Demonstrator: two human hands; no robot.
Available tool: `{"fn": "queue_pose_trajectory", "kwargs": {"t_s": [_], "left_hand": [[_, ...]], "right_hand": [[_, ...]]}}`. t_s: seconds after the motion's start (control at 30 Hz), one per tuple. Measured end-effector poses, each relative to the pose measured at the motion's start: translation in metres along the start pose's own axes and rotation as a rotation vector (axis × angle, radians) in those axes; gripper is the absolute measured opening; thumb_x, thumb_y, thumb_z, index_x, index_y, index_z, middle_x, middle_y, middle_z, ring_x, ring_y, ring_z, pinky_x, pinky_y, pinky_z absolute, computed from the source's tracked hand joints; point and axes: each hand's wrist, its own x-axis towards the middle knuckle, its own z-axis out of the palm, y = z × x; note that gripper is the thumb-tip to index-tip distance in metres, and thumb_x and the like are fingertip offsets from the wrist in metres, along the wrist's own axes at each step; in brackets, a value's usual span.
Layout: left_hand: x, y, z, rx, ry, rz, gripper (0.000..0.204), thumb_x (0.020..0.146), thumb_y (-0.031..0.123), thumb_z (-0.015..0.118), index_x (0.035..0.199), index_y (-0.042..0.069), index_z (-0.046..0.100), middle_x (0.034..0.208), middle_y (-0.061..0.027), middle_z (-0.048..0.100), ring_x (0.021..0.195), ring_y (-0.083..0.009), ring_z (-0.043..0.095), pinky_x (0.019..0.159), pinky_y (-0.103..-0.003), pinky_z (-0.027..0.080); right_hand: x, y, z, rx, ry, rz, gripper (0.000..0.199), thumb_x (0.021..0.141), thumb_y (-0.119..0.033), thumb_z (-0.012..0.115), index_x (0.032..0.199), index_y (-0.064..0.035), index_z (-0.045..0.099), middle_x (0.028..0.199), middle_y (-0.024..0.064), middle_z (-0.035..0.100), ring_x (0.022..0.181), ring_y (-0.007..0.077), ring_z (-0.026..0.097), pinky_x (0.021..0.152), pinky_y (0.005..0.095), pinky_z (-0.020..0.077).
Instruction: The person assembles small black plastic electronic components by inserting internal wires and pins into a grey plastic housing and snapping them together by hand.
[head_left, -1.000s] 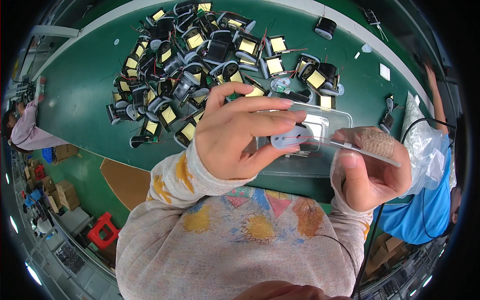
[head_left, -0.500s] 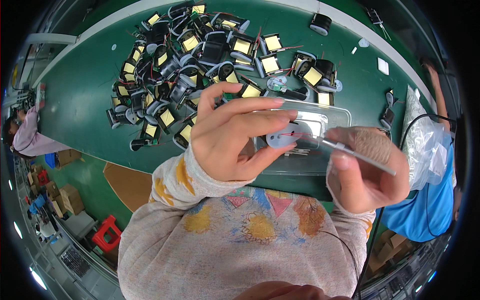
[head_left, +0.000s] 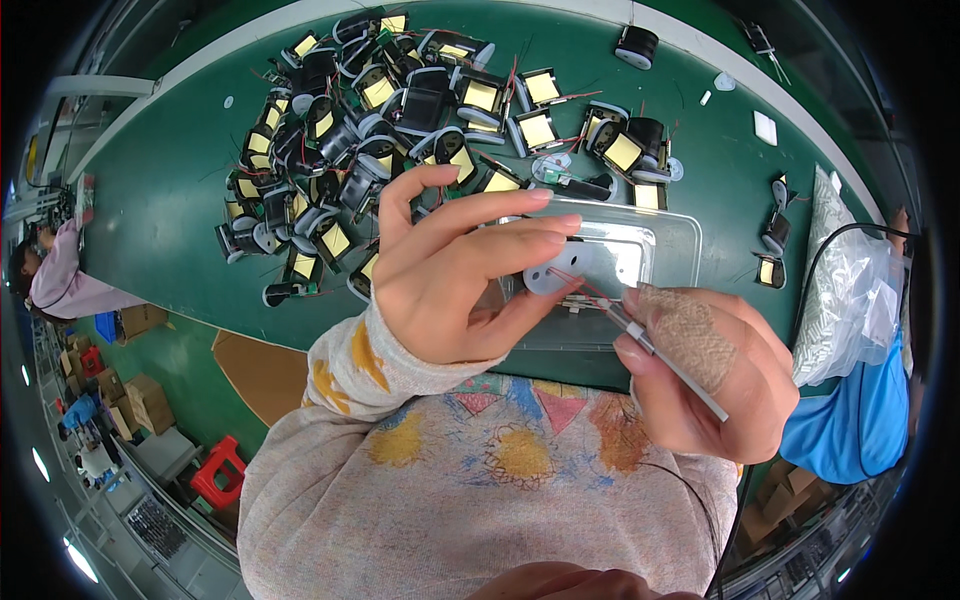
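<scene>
Brought right hand [head_left: 740, 370] nearer left hand [head_left: 430, 285], tilting slim metal tool [head_left: 690, 381] more steeply. Holding tool in closed right grip; pinching grey-ended part [head_left: 540, 279] in left grip, over clear tray [head_left: 678, 245]. Best to steady part, guiding red wires [head_left: 584, 287] gently without tugging.

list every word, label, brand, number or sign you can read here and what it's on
No text can be read on anything in view.
Clear plastic bag: any print is too blurred to read.
Pale, holed end piece in the left hand: no readable marks.
Silver rod in the right hand: no readable marks.
Sweater: coloured drawings, no readable words.
</scene>
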Motion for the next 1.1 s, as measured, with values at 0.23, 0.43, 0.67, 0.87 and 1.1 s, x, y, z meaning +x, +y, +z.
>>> {"fn": "queue_pose_trajectory", "kwargs": {"t_s": [0.23, 0.43, 0.67, 0.87, 1.1], "left_hand": [[-0.001, 0.001, -0.004, 0.066, -0.082, 0.036, 0.052, 0.062, 0.003, 0.078, 0.104, 0.01, 0.048, 0.092, -0.009, 0.07, 0.101, -0.0222, 0.063, 0.096, -0.044, 0.03], [-0.005, 0.003, -0.005, 0.145, -0.054, 0.032, 0.054, 0.061, 0.004, 0.079, 0.105, 0.011, 0.048, 0.093, -0.0067, 0.07, 0.1, -0.0216, 0.063, 0.095, -0.044, 0.03], [0.002, 0.008, -0.002, 0.124, -0.151, 0.043, 0.036, 0.073, 0.01, 0.07, 0.102, 0.012, 0.049, 0.094, -0.0023, 0.07, 0.107, -0.0218, 0.06, 0.093, -0.041, 0.029], [0.0, -0.008, 0.0, -0.35, -0.158, -0.098, 0.035, 0.07, 0.015, 0.078, 0.086, 0.01, 0.047, 0.091, -0.0108, 0.07, 0.111, -0.0297, 0.055, 0.091, -0.041, 0.035], [-0.008, -0.002, 0.01, -0.626, 0.055, -0.146, 0.018, 0.069, -0.005, 0.066, 0.082, 0.003, 0.056, 0.102, -0.015, 0.063, 0.089, -0.028, 0.062, 0.075, -0.033, 0.051]], "right_hand": [[-0.001, -0.006, -0.002, -0.036, -0.037, 0.067, 0.032, 0.059, 0.01, 0.073, 0.089, 0.0105, 0.061, 0.08, 0.0208, 0.066, 0.066, 0.0276, 0.066, 0.058, 0.0308, 0.0531], [-0.008, -0.004, 0.011, -0.118, 0.041, 0.001, 0.033, 0.057, 0.009, 0.075, 0.087, 0.009, 0.062, 0.079, 0.0196, 0.066, 0.066, 0.0278, 0.066, 0.058, 0.0302, 0.053], [-0.001, 0.012, 0.018, -0.1, 0.026, -0.038, 0.028, 0.053, 0.006, 0.075, 0.079, 0.006, 0.064, 0.075, 0.0158, 0.065, 0.06, 0.0257, 0.062, 0.057, 0.0303, 0.0511], [0.002, 0.011, 0.006, -0.006, -0.038, 0.109, 0.025, 0.054, 0.004, 0.075, 0.077, 0.0047, 0.065, 0.07, 0.0136, 0.063, 0.057, 0.0237, 0.059, 0.053, 0.0298, 0.0469], [-0.007, 0.018, 0.019, -0.41, 0.168, -0.227, 0.049, 0.039, -0.016, 0.045, 0.079, 0.0038, 0.066, 0.069, 0.0102, 0.058, 0.055, 0.0164, 0.054, 0.046, 0.0219, 0.0434]]}}
